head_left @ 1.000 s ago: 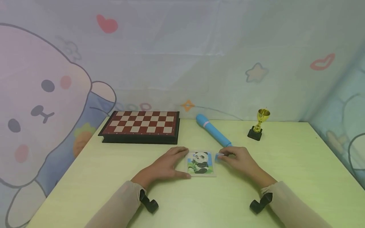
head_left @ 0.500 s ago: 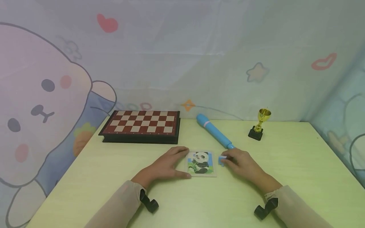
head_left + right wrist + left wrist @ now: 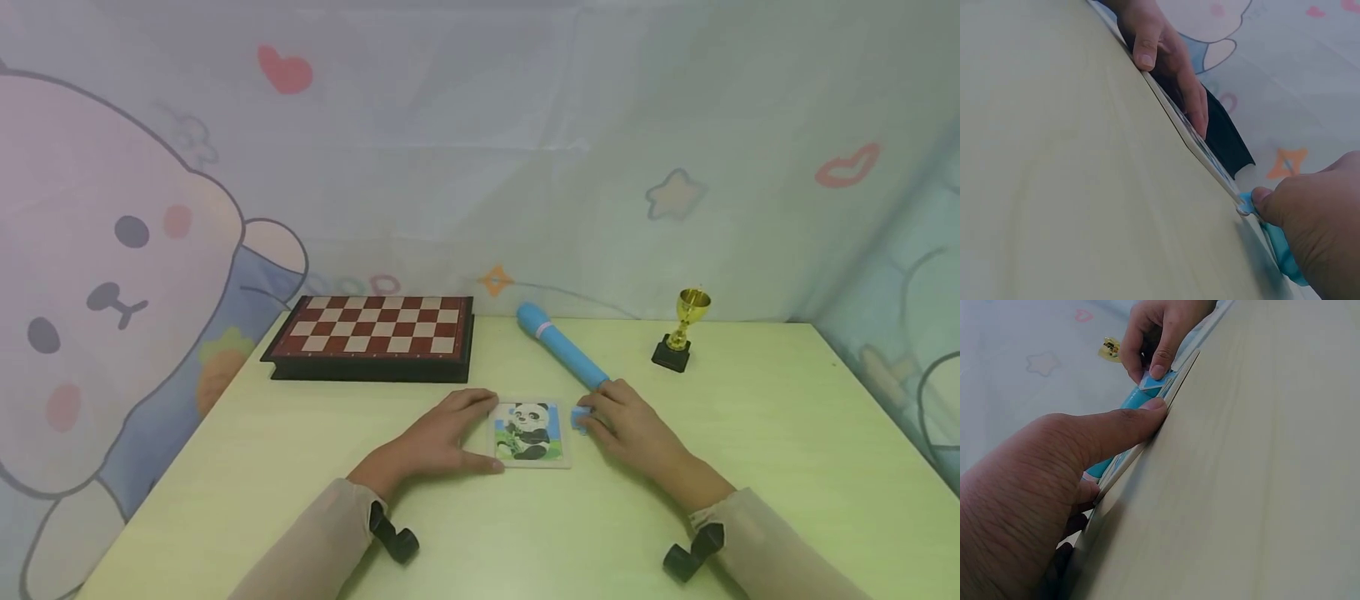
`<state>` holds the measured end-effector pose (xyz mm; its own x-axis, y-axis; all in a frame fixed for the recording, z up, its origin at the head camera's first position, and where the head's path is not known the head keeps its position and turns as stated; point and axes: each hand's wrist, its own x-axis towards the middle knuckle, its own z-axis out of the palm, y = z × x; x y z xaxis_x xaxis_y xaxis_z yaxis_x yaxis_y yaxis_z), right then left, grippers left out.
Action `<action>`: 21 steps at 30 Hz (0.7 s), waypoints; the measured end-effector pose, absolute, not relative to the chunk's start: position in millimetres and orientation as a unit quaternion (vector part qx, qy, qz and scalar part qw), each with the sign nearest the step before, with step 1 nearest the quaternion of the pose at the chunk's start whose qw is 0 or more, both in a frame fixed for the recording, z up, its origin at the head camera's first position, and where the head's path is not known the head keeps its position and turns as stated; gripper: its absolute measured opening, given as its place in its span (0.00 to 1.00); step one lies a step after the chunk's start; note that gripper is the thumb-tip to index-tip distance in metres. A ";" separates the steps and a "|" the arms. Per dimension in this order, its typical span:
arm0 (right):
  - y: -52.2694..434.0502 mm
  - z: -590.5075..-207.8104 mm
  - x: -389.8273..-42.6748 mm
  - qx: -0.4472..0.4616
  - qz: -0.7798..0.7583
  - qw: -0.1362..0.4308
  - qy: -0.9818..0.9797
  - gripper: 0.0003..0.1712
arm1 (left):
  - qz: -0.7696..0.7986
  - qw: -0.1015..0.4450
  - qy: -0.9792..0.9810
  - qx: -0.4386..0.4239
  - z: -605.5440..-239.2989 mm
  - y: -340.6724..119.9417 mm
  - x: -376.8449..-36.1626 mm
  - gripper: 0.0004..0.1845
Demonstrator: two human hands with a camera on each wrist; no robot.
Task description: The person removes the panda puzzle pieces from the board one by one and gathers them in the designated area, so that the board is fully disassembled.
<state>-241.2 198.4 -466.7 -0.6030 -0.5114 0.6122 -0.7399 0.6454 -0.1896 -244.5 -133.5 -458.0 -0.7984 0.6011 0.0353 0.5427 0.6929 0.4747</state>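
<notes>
A square panda jigsaw puzzle in a pale tray lies flat on the table, with a pale patch at the picture's upper left. My left hand rests at the tray's left side, thumb on the near corner and forefinger at the far one, both fairly straight. Just right of the tray, my right hand pinches a small blue puzzle piece between thumb and fingers. In the left wrist view, this blue piece shows close to the tray's edge. The right wrist view has the piece partly covered by the thumb.
Behind my right hand lies a blue toy microphone, its near end hidden by the fingers. A red and white chessboard case sits at the back left. At the back right stands a small gold trophy cup on a black base.
My right hand first drew the blue piece slightly right, away from the tray, then came back a little left. The piece has turned in my fingers. My left hand and the puzzle stayed in place.
</notes>
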 end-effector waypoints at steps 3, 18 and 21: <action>197.6 -466.1 -241.9 0.357 0.212 0.259 -0.872 0.08 | 0.236 0.058 0.918 0.313 -458.8 -133.8 -244.4 0.56; 195.9 -470.1 -242.5 0.365 0.197 0.244 -0.877 0.05 | 0.242 0.060 0.917 0.310 -458.5 -134.0 -245.0 0.55; 194.9 -471.0 -241.4 0.370 0.194 0.245 -0.875 0.04 | 0.240 0.058 0.917 0.313 -458.8 -133.6 -244.8 0.55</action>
